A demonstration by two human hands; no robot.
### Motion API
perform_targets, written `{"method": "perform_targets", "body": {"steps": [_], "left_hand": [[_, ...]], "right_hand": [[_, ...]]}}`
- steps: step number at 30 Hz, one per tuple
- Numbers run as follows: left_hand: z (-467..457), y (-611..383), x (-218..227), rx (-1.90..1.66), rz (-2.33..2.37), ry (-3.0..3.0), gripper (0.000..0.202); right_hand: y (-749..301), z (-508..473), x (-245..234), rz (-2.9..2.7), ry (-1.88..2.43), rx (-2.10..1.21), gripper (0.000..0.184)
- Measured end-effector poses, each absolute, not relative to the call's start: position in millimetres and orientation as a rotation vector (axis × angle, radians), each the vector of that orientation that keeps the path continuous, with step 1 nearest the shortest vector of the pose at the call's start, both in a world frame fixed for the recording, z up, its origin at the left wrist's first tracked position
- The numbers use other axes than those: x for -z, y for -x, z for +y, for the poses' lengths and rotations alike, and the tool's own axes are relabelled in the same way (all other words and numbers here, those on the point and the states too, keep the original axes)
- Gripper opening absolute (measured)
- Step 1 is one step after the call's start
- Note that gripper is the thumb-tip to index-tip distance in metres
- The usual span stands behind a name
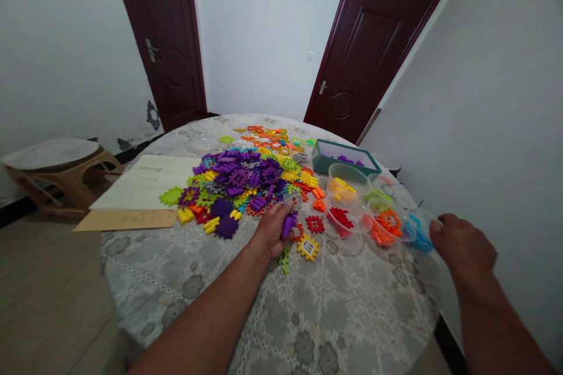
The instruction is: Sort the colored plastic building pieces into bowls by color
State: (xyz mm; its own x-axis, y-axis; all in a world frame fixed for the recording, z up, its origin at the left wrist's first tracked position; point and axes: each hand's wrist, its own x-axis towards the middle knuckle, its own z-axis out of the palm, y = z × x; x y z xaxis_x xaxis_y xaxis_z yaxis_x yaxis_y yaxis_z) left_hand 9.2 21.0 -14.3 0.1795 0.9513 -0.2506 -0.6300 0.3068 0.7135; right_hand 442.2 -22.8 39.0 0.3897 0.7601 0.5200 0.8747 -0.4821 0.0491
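My left hand (275,228) is closed around purple plastic building pieces (289,225), at the near edge of a big mixed pile. Purple interlocking blocks (237,173) top that pile, with yellow, green, red and grey ones around them. Just right of the left hand lie a yellow square piece (308,248) and a red piece (314,224). At the table's right side, my right hand (464,249) has its fingers curled together beside a clear bowl of blue pieces (417,233). What those fingers hold, if anything, is hidden.
Clear bowls hold yellow pieces (343,189), red pieces (341,220) and orange pieces (387,227). Behind them stands a green-edged box (345,153) with purple pieces inside. Paper sheets (147,181) and brown card (125,221) lie at left. A stool (57,170) stands beyond the table.
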Motion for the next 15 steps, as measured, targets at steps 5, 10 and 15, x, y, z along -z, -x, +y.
{"method": "perform_targets", "body": {"steps": [5, 10, 15], "left_hand": [[19.4, -11.7, 14.1, -1.165, 0.816, -0.595, 0.048], [15.5, -14.0, 11.3, -1.162, 0.806, -0.709, 0.048], [16.3, -12.7, 12.1, -1.184, 0.773, -0.757, 0.045]], "right_hand": [[-336.8, -18.6, -52.8, -1.738, 1.848, 0.294, 0.036], [-216.3, -9.2, -60.0, -1.953, 1.459, -0.439, 0.037], [-172.0, 23.2, -58.6, -1.992, 1.347, -0.779, 0.025]]}}
